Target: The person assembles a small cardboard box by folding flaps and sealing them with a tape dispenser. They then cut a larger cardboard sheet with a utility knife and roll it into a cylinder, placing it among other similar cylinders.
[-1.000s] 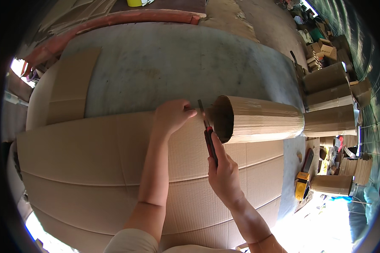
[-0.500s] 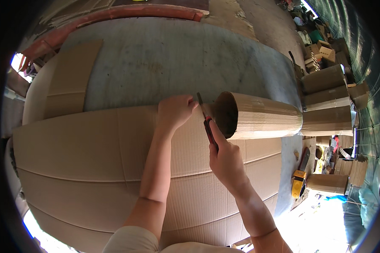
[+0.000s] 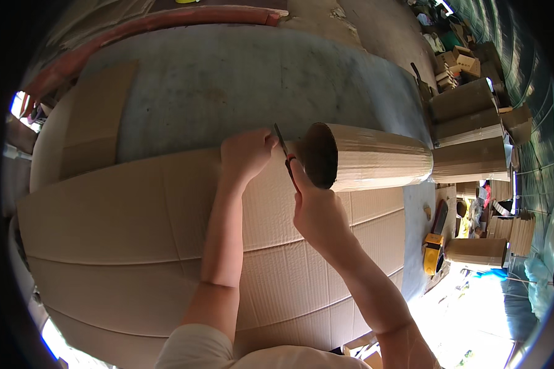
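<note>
A large corrugated cardboard sheet (image 3: 129,215) with fold lines lies across the table in front of me. My left hand (image 3: 246,155) is closed at the sheet's far edge, its fingers curled there and partly hidden. In my right hand (image 3: 320,212) is a knife (image 3: 290,163) with a red and black handle. The knife's thin dark blade points away from me, just right of my left fingers, at the sheet's far edge. Right of the knife, a rolled cardboard tube (image 3: 381,157) lies on its side, its dark open end facing left.
The grey tabletop (image 3: 228,80) stretches beyond the sheet. A flat cardboard piece (image 3: 98,111) lies at the far left. A yellow and black tool (image 3: 434,252), possibly a tape dispenser, sits at the right edge. Several cardboard bundles (image 3: 465,101) stand past that edge.
Both hands and the knife appear slightly farther left and up in the picture. The whole scene has shifted the same way, so the view has moved a little. Both grips look the same.
</note>
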`<action>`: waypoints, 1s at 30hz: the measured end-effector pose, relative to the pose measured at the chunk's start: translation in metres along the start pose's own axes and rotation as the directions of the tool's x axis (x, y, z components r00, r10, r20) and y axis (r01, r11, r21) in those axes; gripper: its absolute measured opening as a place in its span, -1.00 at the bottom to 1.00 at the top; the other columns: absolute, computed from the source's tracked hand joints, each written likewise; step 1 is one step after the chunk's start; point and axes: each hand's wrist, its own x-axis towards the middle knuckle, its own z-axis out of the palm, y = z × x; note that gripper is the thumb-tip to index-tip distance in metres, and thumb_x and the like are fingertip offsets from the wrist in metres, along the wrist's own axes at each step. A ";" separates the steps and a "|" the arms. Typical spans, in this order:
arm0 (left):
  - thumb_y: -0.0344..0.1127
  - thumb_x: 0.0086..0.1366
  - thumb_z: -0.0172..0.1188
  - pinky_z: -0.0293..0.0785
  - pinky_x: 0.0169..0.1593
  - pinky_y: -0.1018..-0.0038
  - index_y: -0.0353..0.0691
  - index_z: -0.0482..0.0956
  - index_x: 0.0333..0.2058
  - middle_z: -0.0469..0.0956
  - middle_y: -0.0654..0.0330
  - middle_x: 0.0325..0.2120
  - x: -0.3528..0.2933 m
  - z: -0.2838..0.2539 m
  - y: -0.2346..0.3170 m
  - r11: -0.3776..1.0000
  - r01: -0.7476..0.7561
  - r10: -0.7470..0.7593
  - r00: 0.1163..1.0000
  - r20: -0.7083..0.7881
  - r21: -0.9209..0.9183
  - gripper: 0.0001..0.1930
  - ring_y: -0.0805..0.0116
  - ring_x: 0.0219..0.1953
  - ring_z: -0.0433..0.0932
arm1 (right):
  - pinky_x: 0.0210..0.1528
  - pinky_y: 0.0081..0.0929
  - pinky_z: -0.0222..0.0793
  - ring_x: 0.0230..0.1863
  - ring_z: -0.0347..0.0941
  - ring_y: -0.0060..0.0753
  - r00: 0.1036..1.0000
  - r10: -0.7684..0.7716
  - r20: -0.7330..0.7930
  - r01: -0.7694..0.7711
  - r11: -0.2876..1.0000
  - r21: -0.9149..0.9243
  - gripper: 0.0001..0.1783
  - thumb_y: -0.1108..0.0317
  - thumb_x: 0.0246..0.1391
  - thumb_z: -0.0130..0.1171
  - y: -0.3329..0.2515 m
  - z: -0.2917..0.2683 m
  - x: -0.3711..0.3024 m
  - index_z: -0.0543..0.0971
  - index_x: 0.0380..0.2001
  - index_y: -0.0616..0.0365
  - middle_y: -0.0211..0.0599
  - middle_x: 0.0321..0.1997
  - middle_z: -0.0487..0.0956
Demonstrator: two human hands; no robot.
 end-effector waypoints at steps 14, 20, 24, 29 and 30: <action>0.01 0.25 -0.13 0.35 -0.42 0.27 -0.17 0.47 -0.55 0.49 0.12 -0.61 0.007 0.008 -0.008 0.984 -0.065 0.070 0.997 -0.024 0.168 -0.59 0.10 -0.49 0.48 | -0.51 -0.21 0.43 -0.55 0.50 -0.01 0.993 0.037 0.113 -0.051 0.991 0.120 -0.45 0.44 0.04 -0.05 0.018 -0.008 -0.055 0.21 0.15 0.00 0.04 -0.62 0.50; 0.04 0.29 -0.23 0.40 -0.36 0.23 -0.18 0.52 -0.51 0.53 0.08 -0.53 0.011 -0.011 0.012 0.930 -0.075 0.035 0.993 0.116 0.360 -0.53 0.06 -0.44 0.50 | -0.47 -0.27 0.42 -0.51 0.52 -0.02 0.996 0.014 0.085 -0.036 0.965 0.258 -0.49 0.46 0.04 -0.03 0.029 -0.008 -0.082 0.28 0.12 -0.01 0.07 -0.53 0.53; -0.02 0.29 -0.22 0.44 -0.38 0.22 -0.23 0.54 -0.54 0.54 0.05 -0.55 0.012 -0.015 0.018 0.921 -0.119 0.092 0.992 0.088 0.372 -0.53 0.05 -0.46 0.53 | -0.46 -0.24 0.42 -0.50 0.51 -0.01 0.991 0.058 0.118 -0.083 0.972 0.220 -0.48 0.45 0.05 -0.03 0.030 -0.016 -0.075 0.26 0.13 -0.01 0.07 -0.52 0.53; 0.00 0.32 -0.29 0.43 -0.33 0.19 -0.23 0.53 -0.50 0.55 0.03 -0.51 0.014 -0.023 0.022 0.908 -0.110 0.044 0.985 0.169 0.404 -0.49 0.02 -0.41 0.53 | -0.52 -0.26 0.43 -0.59 0.50 -0.04 0.980 0.031 0.199 -0.062 0.986 0.152 -0.43 0.47 0.02 -0.02 0.043 -0.006 -0.124 0.22 0.15 -0.02 0.02 -0.60 0.52; 0.00 0.32 -0.30 0.43 -0.31 0.19 -0.24 0.53 -0.49 0.55 0.02 -0.49 0.013 -0.021 0.022 0.908 -0.108 0.046 0.986 0.162 0.404 -0.49 0.02 -0.40 0.53 | -0.54 -0.26 0.43 -0.61 0.50 -0.04 0.985 0.013 0.175 -0.043 0.984 0.173 -0.43 0.47 0.02 -0.02 0.048 -0.001 -0.137 0.22 0.15 -0.01 0.02 -0.62 0.51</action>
